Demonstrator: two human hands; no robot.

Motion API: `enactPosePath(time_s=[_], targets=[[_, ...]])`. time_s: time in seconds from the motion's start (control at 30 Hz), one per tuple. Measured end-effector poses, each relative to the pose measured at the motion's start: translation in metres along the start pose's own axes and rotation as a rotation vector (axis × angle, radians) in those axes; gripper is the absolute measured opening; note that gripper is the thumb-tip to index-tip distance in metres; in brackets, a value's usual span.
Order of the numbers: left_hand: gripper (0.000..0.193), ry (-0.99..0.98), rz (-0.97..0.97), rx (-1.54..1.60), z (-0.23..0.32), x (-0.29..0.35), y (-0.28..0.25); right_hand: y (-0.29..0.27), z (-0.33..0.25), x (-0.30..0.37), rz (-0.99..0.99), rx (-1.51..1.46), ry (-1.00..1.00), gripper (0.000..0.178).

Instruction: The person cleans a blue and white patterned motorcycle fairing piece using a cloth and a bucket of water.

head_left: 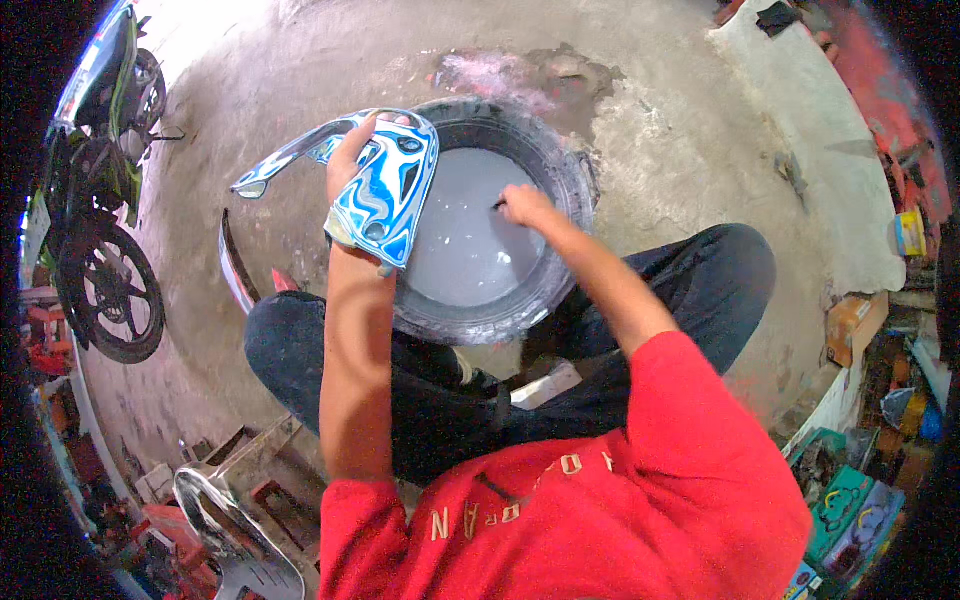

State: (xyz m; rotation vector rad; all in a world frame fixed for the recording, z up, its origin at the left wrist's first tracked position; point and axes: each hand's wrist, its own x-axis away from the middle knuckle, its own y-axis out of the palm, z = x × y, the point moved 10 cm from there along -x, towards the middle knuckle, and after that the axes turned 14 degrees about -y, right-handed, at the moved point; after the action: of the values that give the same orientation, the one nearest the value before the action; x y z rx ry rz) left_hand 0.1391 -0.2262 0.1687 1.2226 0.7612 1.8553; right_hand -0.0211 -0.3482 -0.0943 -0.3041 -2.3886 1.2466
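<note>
My left hand (348, 165) grips a glossy motorcycle body panel (385, 195) with blue, white and silver swirls. One long curved arm of the panel reaches out to the left. The panel is held up over the left rim of a round black rubber tub (568, 165), which holds grey, cloudy water (470, 255). Above the water, my right hand (522, 206) has its fingers closed around a small dark piece (499, 205), too small to name. Most of that piece is hidden by the fingers.
A motorcycle (112, 290) stands at the left. Near my left knee lies a curved panel strip (236, 262) on the concrete floor. A grey plastic part (240, 540) sits at the lower left. At right are a yellow container (910, 233), a brown box (853, 328) and a green box (840, 512).
</note>
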Motion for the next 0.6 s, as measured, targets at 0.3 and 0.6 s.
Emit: enactPosePath(time_s=[0.3,0.6], targets=[[0.02,-0.041,0.045,-0.19,0.002,0.008,0.011,0.108,0.032,0.009,-0.055,-0.194,0.171,0.036],[0.022,-0.046,0.121,-0.015,-0.001,-0.004,-0.003,0.078,0.04,0.02,0.141,-0.124,0.341,0.03]])
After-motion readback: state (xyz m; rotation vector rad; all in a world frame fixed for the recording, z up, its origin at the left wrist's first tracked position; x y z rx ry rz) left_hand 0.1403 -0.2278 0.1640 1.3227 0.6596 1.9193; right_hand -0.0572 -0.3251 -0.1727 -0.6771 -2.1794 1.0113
